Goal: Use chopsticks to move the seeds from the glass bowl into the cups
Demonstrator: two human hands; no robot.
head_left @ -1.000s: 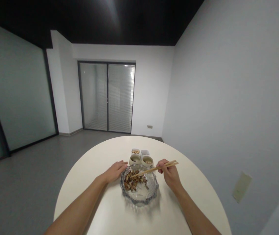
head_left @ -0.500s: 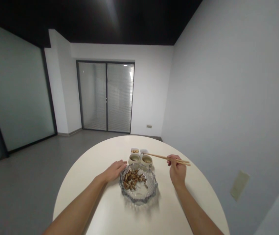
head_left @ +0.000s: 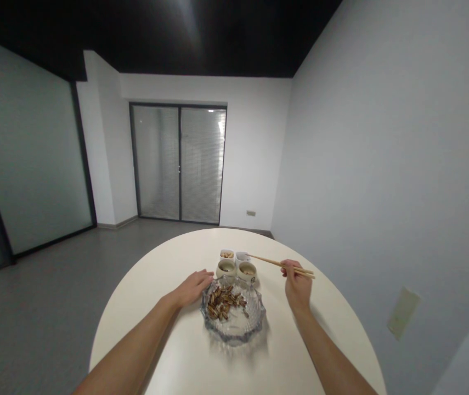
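Chopsticks (head_left: 277, 263) are gripped in the right hand (head_left: 298, 282), the fingers drawn in narrow around them, and the thin ends are brought right to the edge of the rear right white container (head_left: 243, 258); whether its rim is touched cannot be told. Over on the other side, the left hand (head_left: 193, 286) is laid palm down on the round table (head_left: 287, 356), its fingers stretched out straight with nothing held, the tips placed right by the rim of the glass bowl (head_left: 234, 336); actual contact cannot be made out. Inside that bowl, brown streaked pieces (head_left: 222, 303) are heaped toward the left, with the right part of the floor left bare. Just behind, the left cream cup (head_left: 220, 270) and the right cream cup (head_left: 253, 274) are set side by side, and farther back pale tan pieces (head_left: 226, 254) are held in the rear left white container (head_left: 226, 259).
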